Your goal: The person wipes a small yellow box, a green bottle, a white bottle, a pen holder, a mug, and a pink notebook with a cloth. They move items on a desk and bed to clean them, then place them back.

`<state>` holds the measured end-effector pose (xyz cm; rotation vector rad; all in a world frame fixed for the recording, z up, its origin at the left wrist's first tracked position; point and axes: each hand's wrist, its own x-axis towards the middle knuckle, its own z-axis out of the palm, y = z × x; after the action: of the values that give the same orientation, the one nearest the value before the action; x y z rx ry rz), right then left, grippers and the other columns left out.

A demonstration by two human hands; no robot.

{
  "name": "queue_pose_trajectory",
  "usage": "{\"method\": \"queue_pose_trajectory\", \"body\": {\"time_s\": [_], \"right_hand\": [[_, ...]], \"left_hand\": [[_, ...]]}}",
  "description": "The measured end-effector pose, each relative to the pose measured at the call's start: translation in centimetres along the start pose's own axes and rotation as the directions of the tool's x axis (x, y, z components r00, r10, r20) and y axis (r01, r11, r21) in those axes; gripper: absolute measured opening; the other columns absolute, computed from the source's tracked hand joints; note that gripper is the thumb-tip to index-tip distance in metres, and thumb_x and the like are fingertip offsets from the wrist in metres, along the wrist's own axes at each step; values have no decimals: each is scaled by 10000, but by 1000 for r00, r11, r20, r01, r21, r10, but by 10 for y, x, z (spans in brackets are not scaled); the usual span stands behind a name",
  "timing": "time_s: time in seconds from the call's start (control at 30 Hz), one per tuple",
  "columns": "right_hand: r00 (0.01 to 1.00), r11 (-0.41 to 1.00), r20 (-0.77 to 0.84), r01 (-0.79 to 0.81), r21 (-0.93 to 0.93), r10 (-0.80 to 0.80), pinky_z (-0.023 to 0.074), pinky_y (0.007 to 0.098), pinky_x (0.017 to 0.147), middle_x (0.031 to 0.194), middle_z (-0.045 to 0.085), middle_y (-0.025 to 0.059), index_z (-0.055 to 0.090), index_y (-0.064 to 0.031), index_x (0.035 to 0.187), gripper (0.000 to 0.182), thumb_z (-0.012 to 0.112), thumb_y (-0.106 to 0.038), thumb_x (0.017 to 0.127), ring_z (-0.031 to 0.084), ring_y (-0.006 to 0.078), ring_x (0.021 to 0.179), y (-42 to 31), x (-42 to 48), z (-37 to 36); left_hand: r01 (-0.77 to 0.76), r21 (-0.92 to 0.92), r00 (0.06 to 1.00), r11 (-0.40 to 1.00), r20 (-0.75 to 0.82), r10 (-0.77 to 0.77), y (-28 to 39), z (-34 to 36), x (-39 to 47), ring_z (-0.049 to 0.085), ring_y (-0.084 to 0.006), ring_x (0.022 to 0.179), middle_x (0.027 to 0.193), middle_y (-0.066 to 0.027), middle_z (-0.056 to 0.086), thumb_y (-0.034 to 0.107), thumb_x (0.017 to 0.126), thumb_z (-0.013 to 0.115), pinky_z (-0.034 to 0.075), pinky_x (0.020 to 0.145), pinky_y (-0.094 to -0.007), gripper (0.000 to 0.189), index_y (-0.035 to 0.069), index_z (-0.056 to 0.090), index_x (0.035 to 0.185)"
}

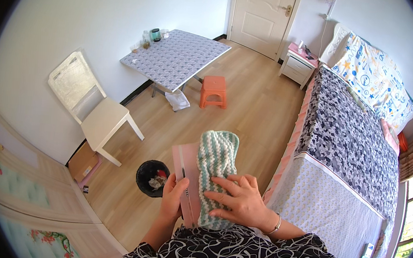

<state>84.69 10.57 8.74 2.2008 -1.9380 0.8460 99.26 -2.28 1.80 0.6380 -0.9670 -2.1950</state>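
Observation:
My left hand (174, 196) grips the left edge of a flat pink item (190, 164), perhaps a box or folder, with its thumb on top and its fingers hidden beneath. A grey strip with dark marks runs along that edge. Over the right part of the pink item lies a folded green-and-white striped knitted piece (217, 156); its upper end reaches past the pink item. My right hand (238, 201), a bracelet at its wrist, rests palm down on the knit with its fingers spread. Both things are close in front of my body.
A black waste bin (152, 178) with rubbish stands on the floor to the left, near a white chair (104, 123). Ahead are an orange plastic stool (214, 88) and a table (176, 57) with jars. A bed (328, 185) runs along the right, beside a nightstand (297, 67).

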Motion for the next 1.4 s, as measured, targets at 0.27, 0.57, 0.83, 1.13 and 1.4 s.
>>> {"method": "queue_pose_trajectory", "body": {"time_s": [0.27, 0.57, 0.83, 1.13, 1.4], "right_hand": [[882, 877, -159, -390, 280, 443, 343, 414, 914, 1233, 324, 259, 330, -27, 1251, 630, 630, -264, 751, 400, 381, 1098, 112, 48, 19], [676, 296, 163, -509, 809, 718, 334, 298, 912, 1121, 497, 161, 263, 48, 1273, 561, 451, -314, 887, 438, 190, 1070, 223, 63, 36], [589, 19, 371, -549, 835, 718, 319, 283, 910, 1134, 480, 122, 348, 42, 1224, 555, 371, -408, 900, 429, 174, 1049, 263, 89, 68], [522, -65, 447, -595, 801, 726, 348, 260, 875, 1072, 507, 96, 400, 14, 1181, 507, 444, -389, 876, 455, 141, 987, 320, 195, 117], [474, -175, 488, -562, 809, 733, 376, 259, 847, 1053, 539, 95, 444, 27, 1164, 509, 489, -375, 855, 488, 140, 951, 398, 305, 203]], "left_hand": [[3, 75, 995, 997, 100, -10, -8, 42, 107, 522, -149, 892, 1020, -109, 519, 105, 827, 525, 433, 751, -290, 336, -2, 385, 1113], [-27, 126, 1000, 992, -11, 28, -26, 86, 216, 517, -133, 835, 944, -101, 527, 101, 809, 547, 428, 708, -266, 325, -11, 388, 1069], [-23, 0, 965, 1000, -263, 22, -7, 77, 288, 526, -158, 839, 943, -99, 525, 157, 823, 530, 446, 712, -295, 290, 1, 415, 1038], [59, -119, 959, 991, -269, -89, 14, 10, 405, 534, -196, 876, 976, -95, 524, 201, 835, 508, 447, 734, -315, 326, 3, 420, 1078], [441, 93, 880, 893, -242, -410, 70, -74, 522, 562, -224, 869, 992, -83, 545, 298, 811, 529, 482, 701, -422, 381, 37, 459, 1080]]}}
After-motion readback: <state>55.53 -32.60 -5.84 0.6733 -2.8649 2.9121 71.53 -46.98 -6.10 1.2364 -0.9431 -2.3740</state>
